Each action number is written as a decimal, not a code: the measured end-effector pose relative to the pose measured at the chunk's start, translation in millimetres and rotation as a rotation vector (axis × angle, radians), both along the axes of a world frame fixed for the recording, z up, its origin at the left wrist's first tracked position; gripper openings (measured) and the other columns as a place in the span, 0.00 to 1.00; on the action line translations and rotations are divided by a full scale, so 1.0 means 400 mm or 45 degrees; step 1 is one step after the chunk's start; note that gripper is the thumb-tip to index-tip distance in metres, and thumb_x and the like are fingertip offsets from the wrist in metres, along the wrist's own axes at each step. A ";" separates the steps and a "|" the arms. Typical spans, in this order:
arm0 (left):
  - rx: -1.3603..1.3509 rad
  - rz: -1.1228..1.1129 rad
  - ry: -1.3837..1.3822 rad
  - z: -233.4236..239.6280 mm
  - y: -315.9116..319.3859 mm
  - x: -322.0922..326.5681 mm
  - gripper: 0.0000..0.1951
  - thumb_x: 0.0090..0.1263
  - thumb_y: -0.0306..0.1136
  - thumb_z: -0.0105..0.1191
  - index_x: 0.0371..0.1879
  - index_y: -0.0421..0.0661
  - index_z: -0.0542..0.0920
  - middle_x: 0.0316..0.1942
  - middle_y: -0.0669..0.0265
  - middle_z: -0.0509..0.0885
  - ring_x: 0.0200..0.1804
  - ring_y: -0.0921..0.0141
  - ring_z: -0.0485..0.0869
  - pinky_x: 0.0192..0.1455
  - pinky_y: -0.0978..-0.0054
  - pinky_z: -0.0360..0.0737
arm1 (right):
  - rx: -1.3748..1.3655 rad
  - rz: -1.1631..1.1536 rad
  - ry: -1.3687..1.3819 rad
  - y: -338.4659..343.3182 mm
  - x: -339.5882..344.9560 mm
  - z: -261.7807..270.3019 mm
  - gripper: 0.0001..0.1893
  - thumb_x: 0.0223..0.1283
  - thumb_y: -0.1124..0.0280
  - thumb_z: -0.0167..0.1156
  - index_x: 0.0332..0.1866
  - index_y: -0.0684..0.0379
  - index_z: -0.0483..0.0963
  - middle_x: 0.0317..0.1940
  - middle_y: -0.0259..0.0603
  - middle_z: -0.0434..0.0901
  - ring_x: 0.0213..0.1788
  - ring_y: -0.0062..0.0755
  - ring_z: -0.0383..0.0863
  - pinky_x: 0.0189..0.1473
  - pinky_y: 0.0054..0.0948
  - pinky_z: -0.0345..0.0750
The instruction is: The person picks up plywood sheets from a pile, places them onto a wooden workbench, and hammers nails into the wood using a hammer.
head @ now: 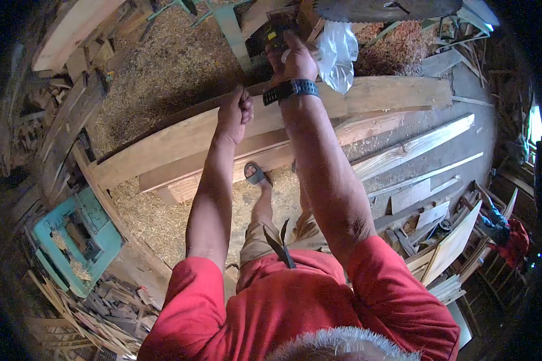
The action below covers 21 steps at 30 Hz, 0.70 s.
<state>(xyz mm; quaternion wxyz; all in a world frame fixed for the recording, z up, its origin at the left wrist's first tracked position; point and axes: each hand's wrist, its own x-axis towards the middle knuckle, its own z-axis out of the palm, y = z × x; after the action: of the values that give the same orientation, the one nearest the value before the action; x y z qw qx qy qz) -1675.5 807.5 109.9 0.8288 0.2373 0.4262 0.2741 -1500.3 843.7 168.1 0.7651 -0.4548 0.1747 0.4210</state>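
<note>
My left hand (236, 113) is raised over the long wooden beam (171, 155), fingers curled into a loose fist. Nothing clearly shows in it. Farther forward, my right hand (300, 63), with a dark watch strap (293, 90) at the wrist, is closed on a crumpled clear plastic bag (338, 56). A whitish bit shows between thumb and fingers, and the bag spreads out to the right of the hand. Just beyond the fingertips is a dark object with yellow marks (271, 36); whether I touch it I cannot tell. A large toothed circular saw blade (384, 10) lies at the top edge.
More timber (226, 169) lies beside the beam, near my sandalled foot (255, 173). A turquoise frame (101, 234) with sawdust on it stands at left, above scrap wood (122, 302). Pale boards (415, 146) lie at right. A person in red (515, 241) is at far right.
</note>
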 end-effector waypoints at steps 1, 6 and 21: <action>0.066 0.024 0.028 0.008 0.014 0.015 0.17 0.79 0.47 0.47 0.27 0.53 0.69 0.19 0.75 0.69 0.16 0.80 0.61 0.20 0.79 0.57 | -0.016 -0.027 -0.018 0.007 0.007 -0.006 0.16 0.62 0.73 0.67 0.53 0.64 0.76 0.49 0.44 0.81 0.46 0.42 0.83 0.36 0.34 0.87; 0.170 0.057 0.074 0.088 0.104 0.129 0.16 0.80 0.45 0.46 0.29 0.51 0.72 0.20 0.72 0.75 0.17 0.79 0.65 0.20 0.79 0.60 | -0.210 -0.096 -0.081 0.032 0.051 -0.018 0.19 0.61 0.69 0.70 0.54 0.64 0.77 0.50 0.46 0.81 0.45 0.44 0.83 0.36 0.40 0.87; 1.065 0.100 0.381 0.008 0.185 0.204 0.14 0.80 0.47 0.46 0.42 0.49 0.77 0.33 0.70 0.81 0.27 0.76 0.74 0.29 0.77 0.70 | 0.051 0.048 -0.007 -0.125 0.033 0.029 0.15 0.62 0.72 0.56 0.53 0.61 0.73 0.39 0.43 0.78 0.42 0.36 0.81 0.38 0.36 0.83</action>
<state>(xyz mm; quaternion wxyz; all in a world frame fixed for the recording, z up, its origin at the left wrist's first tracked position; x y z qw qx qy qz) -1594.0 881.4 113.0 0.5796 0.5728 0.4027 0.4169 -1487.1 793.8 179.5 0.7663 -0.4439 0.1555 0.4376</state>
